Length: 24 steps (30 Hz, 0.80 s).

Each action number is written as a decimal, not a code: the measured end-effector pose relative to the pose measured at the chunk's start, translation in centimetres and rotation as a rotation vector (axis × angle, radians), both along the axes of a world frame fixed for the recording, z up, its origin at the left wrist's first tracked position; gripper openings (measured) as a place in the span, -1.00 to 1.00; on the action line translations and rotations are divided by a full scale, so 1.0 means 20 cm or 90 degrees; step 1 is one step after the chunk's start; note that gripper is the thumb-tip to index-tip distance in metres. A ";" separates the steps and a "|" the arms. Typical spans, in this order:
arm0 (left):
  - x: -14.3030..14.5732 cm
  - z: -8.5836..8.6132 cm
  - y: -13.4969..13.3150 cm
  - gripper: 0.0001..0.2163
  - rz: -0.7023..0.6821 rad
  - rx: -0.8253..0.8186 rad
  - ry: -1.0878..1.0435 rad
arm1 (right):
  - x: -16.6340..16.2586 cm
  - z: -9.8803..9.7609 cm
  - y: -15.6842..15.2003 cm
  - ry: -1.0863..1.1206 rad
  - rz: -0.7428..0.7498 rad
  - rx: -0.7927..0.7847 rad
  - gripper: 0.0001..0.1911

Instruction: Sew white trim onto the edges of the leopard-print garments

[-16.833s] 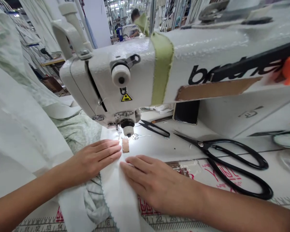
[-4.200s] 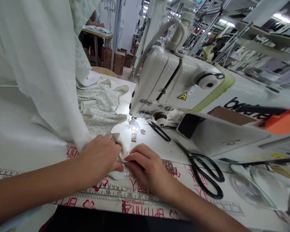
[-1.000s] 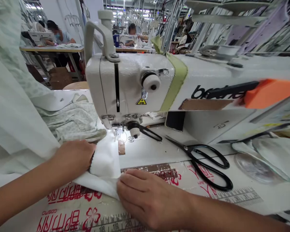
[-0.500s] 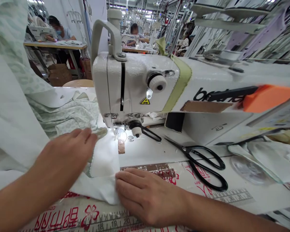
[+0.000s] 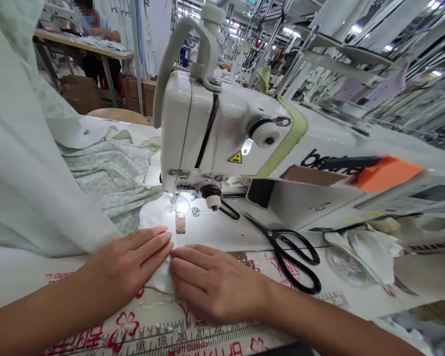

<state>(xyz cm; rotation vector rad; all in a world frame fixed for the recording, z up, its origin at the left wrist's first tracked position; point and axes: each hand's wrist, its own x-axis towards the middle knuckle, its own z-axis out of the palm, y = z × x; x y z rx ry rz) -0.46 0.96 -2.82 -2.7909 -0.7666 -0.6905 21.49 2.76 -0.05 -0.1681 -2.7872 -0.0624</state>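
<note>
Below the needle area of a white sewing machine [image 5: 193, 118], a piece of white fabric [image 5: 152, 215] lies on the machine bed. My left hand [image 5: 133, 262] is closed on the fabric's near part, fingers together and thumb hidden. Close beside it, my right hand [image 5: 215, 282] grips the same fabric at its right edge, fingertips almost touching those of the left. Pale green patterned cloth [image 5: 111, 173] lies bunched to the left of the needle, joined to or lying against the white piece; I cannot tell which.
Black-handled scissors [image 5: 285, 252] lie to the right of my hands. A printed ruler [image 5: 170, 338] runs along the near table edge. White scraps [image 5: 371, 252] lie farther right. White cloth [image 5: 33, 173] hangs at left. A co-worker [image 5: 96, 29] sits at another table behind.
My left hand has come from the patterned cloth beside the needle toward me and right, next to my right hand. The view has tilted and shifted slightly.
</note>
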 end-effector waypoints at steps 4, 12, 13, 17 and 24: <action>-0.01 0.00 0.07 -0.71 -0.009 -0.024 0.010 | -0.01 0.00 0.05 -0.014 0.001 0.007 -0.81; -0.01 0.03 0.14 -0.73 0.039 -0.058 0.026 | -0.02 -0.02 0.08 0.008 -0.041 0.000 -0.80; -0.02 0.04 0.13 -0.74 0.049 -0.064 0.025 | -0.02 -0.02 0.06 0.015 -0.062 0.006 -0.81; -0.06 0.06 0.06 -0.77 0.090 -0.036 0.018 | -0.01 -0.02 0.02 0.006 -0.136 0.003 -0.82; -0.09 0.06 -0.06 -0.82 0.027 -0.002 0.033 | -0.01 -0.03 0.05 0.010 -0.143 -0.027 -0.80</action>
